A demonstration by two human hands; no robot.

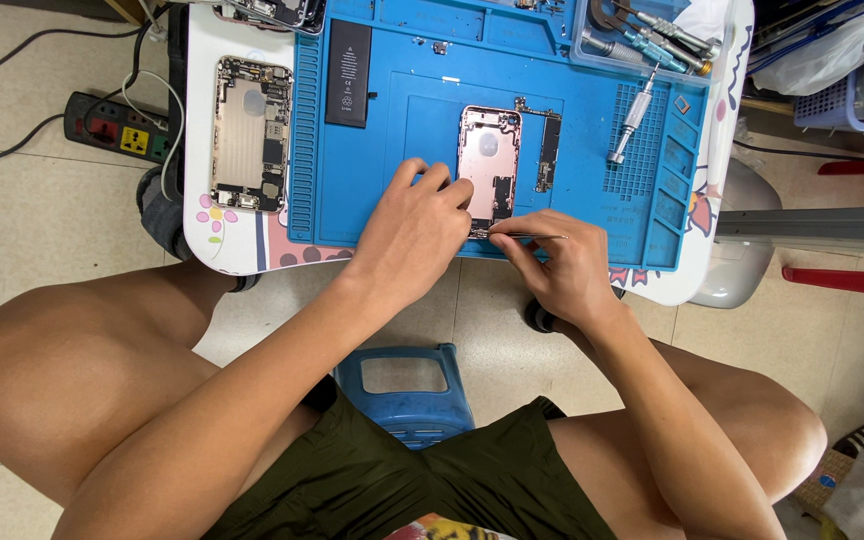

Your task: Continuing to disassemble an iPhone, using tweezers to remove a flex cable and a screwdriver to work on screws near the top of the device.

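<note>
Low worktop (237, 255) carried blue mat (422, 200). Left hand (414, 235) pressed flat, steadying pink phone shell (489, 160) just beyond fingers. Right hand (562, 265) pinched tweezers (522, 236), tips at shell's lower edge. Best worked slowly, shell braced.

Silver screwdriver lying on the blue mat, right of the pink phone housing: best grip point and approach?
Grip the silver screwdriver at its thick knurled handle, mid-length, fingers across the shaft. It lies flat and diagonal on the blue mat, clear of the right hand, so come from above.
</note>
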